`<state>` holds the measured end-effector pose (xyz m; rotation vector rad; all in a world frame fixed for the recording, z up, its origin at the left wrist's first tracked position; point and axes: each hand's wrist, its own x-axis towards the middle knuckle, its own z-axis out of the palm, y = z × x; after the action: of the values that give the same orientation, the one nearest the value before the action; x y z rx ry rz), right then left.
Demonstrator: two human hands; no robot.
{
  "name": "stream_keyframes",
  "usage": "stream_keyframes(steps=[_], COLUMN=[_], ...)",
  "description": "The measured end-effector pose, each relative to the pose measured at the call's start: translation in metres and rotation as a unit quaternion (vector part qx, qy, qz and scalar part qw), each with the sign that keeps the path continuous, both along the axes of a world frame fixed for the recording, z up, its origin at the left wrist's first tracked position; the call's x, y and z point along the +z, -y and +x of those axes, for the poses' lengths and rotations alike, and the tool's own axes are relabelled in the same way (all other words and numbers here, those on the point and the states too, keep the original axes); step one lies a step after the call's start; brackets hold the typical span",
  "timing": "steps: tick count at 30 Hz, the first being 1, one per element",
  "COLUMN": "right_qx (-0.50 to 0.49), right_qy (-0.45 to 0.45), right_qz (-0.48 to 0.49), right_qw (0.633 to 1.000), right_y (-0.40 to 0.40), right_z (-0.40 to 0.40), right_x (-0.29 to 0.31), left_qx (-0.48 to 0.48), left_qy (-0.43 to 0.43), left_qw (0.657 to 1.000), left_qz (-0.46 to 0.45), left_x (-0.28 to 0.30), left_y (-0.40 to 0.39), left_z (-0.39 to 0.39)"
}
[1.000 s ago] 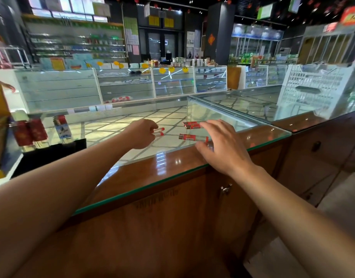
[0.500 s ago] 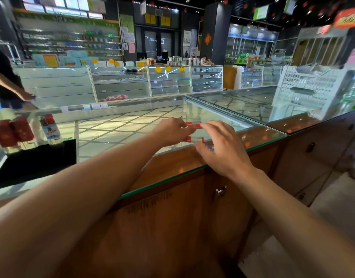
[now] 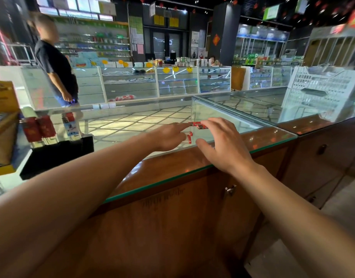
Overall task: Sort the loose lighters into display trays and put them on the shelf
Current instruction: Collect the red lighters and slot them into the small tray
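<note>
Several loose red lighters [image 3: 197, 124] lie on the glass counter top [image 3: 273, 137] near its front edge. My left hand [image 3: 168, 136] keeps a couple of red-capped lighters [image 3: 189, 137] in its curled fingers while its straight index finger touches the loose ones. Just right of it, my right hand [image 3: 222, 145] hovers with its fingers spread, the fingertips resting on the same loose lighters. At the left stands a black display tray [image 3: 56, 155] with red lighters [image 3: 39, 127] upright in it.
A yellow box [image 3: 2, 117] sits at the far left beside the tray. A white plastic crate [image 3: 323, 91] stands on the counter at the right. A person [image 3: 54, 63] stands beyond the counter at the left. Wooden cabinet doors lie below the glass.
My left hand has moved right with its lighters, up to the loose lighters and my right hand. A person has come into view at the back left.
</note>
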<state>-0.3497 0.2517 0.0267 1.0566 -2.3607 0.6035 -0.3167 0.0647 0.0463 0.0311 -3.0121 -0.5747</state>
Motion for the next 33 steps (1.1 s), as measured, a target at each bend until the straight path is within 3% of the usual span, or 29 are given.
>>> stream_keyframes(steps=[5, 18, 25, 33], right_qx=[0.007, 0.027, 0.054, 0.095], right_qy=[-0.007, -0.008, -0.006, 0.021], right_qz=[-0.006, 0.024, 0.022, -0.028], right_qw=[1.0, 0.999, 0.998, 0.995], right_y=[0.002, 0.022, 0.047, 0.068], right_z=[0.007, 0.07, 0.102, 0.121], right_x=[0.0, -0.002, -0.002, 0.0], left_qx=[-0.017, -0.057, -0.045, -0.018], left_qy=[0.046, 0.031, -0.154, -0.288], left_qw=[0.989, 0.972, 0.976, 0.943], left_qz=[-0.14, -0.224, -0.147, -0.164], left_x=[-0.011, -0.013, -0.032, -0.043], left_y=[-0.004, 0.008, 0.018, 0.021], left_z=[0.009, 0.152, 0.197, 0.218])
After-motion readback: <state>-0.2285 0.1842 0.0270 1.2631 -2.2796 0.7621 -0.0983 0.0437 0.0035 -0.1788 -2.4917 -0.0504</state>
